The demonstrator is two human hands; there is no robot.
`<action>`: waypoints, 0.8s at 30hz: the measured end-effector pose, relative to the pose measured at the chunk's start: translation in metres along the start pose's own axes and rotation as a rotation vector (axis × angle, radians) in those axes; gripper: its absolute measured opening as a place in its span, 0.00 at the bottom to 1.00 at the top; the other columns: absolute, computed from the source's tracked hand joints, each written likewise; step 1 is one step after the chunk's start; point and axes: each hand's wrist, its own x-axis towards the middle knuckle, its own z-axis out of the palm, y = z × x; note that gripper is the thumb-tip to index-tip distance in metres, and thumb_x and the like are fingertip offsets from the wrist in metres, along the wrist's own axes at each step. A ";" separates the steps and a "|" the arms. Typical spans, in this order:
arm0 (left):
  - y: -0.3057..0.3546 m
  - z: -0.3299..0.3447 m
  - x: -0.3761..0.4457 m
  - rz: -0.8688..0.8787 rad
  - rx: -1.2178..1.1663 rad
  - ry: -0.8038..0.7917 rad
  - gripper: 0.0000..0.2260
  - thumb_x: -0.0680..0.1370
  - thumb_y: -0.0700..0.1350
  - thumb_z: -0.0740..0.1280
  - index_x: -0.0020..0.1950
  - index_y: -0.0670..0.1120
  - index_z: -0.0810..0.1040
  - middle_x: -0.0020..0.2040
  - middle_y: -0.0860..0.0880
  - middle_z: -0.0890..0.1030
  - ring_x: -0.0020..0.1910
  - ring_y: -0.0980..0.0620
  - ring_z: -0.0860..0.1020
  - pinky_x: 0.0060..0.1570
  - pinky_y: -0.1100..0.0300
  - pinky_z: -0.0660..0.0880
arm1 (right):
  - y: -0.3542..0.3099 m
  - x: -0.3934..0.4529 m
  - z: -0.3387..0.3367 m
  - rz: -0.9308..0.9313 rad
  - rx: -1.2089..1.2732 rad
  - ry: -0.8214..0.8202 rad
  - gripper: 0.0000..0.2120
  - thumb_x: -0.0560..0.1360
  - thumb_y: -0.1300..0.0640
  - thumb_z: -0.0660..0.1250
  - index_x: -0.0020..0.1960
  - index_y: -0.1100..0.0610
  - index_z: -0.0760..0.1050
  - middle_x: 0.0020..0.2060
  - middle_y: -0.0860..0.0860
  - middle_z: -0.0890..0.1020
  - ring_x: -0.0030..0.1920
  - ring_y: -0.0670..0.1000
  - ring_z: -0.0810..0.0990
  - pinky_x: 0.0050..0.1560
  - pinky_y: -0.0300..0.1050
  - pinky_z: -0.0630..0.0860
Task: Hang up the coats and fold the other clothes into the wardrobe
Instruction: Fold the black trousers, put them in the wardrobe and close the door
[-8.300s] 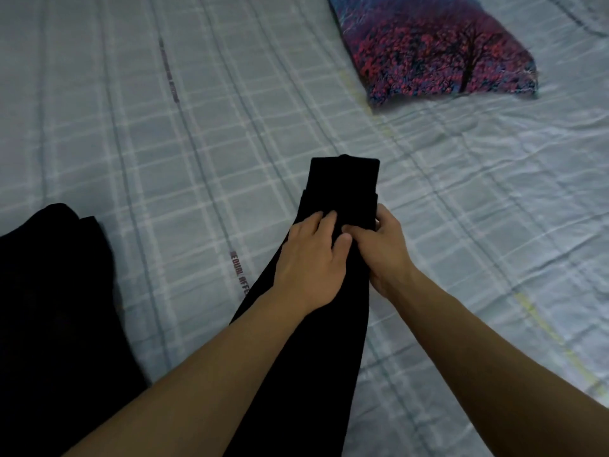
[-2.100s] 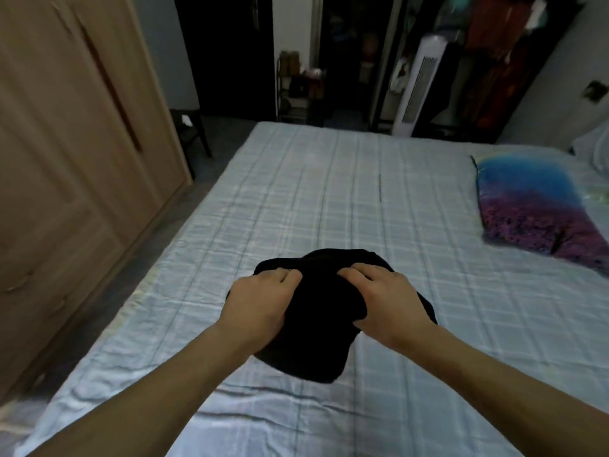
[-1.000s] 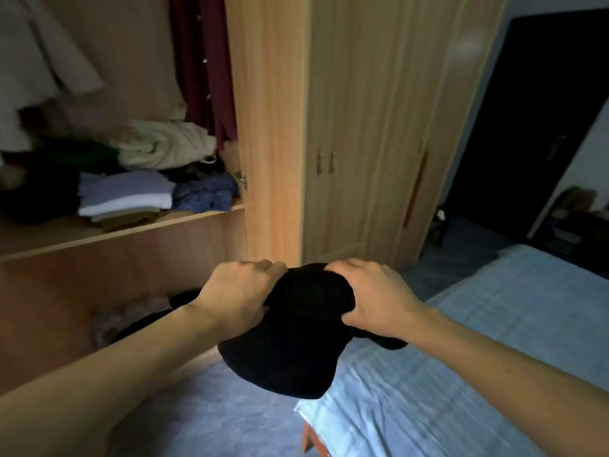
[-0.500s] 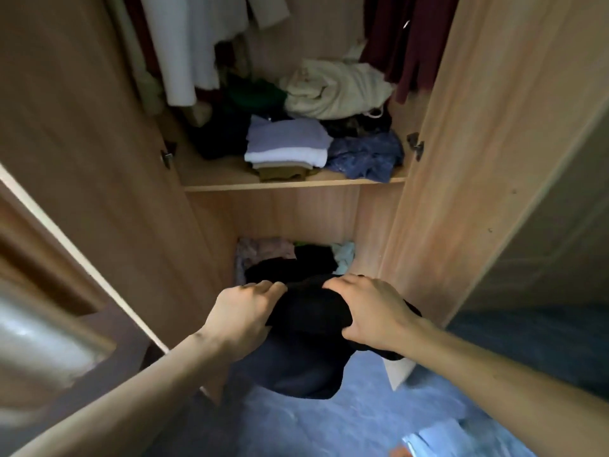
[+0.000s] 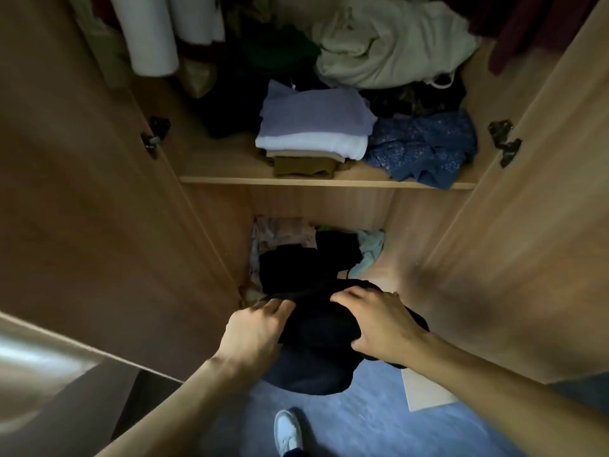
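**A:** Head view: what is held, and where?

**B:** A folded black garment (image 5: 316,334) is gripped from both sides, the left hand (image 5: 253,331) curled on its left edge, the right hand (image 5: 379,324) clamped over its right. It is held at the open front of the wardrobe (image 5: 527,225), above the blue floor (image 5: 379,423).

**A:** What room is seen in the lower compartment?

**B:** Dark clothes (image 5: 303,262) are piled at its left and centre; bare wood is seen at the near right. The shelf edge (image 5: 323,183) lies above, carrying a folded stack (image 5: 313,127) and a blue patterned cloth (image 5: 425,146). Open doors flank both sides.
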 end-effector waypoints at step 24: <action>-0.057 0.357 0.413 0.306 0.130 0.147 0.26 0.74 0.52 0.66 0.71 0.55 0.65 0.63 0.52 0.78 0.60 0.46 0.79 0.56 0.52 0.76 | 0.282 0.267 0.333 0.250 0.073 0.334 0.37 0.61 0.55 0.72 0.67 0.39 0.65 0.57 0.40 0.73 0.46 0.50 0.79 0.40 0.43 0.73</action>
